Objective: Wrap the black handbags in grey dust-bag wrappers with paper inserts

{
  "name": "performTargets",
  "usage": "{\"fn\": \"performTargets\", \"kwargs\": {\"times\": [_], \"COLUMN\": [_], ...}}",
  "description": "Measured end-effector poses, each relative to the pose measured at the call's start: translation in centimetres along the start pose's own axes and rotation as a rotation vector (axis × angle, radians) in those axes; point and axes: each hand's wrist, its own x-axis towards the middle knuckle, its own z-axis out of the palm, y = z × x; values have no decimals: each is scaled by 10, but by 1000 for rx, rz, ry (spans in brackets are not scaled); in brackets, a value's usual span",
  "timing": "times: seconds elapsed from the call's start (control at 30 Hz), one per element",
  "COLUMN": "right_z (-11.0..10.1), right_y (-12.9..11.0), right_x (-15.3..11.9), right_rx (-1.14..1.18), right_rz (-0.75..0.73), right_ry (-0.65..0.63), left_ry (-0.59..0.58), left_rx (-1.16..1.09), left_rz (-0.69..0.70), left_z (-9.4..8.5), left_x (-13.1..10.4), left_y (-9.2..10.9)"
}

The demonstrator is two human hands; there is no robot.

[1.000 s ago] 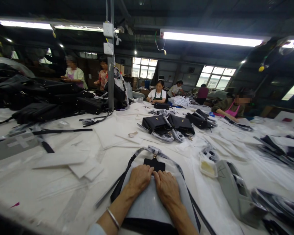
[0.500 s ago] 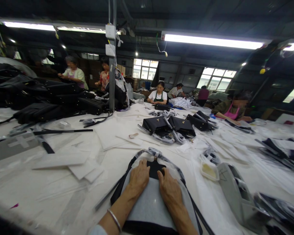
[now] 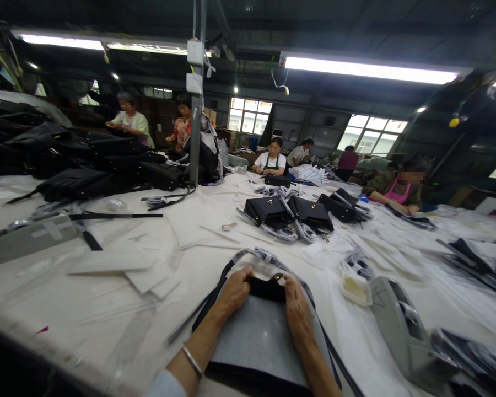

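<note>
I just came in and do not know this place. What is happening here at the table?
A person's left hand and right hand grip a small black flap at the far edge of a grey sheet lying on a bag, on a white table. Finished black handbags lie further back, where other workers sit.

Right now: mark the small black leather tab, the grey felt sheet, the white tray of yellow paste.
small black leather tab (image 3: 267, 289), head view, middle
grey felt sheet (image 3: 258, 344), head view, centre
white tray of yellow paste (image 3: 354, 288), head view, paste surface

No legible text, labels, brands or numbers on any surface; all too blurred or small.
</note>
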Motion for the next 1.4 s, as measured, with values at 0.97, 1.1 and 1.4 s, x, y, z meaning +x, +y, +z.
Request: {"fn": "performTargets", "kwargs": {"times": [0.97, 1.1, 1.4], "right_z": [1, 3, 2], "right_y": [-19, -15, -16], "right_x": [-27, -27, -24], "right_rx": [-481, -477, -435], "right_rz": [-433, -411, -359], "right_ry": [-304, -271, -364], "left_ry": [-140, -243, -207], "left_rx": [-4, 87, 501], "left_rz": [419, 538, 625], "left_z": [-17, -22, -14], "left_x": [-59, -99, -133], "left_y": [47, 42, 26]}}
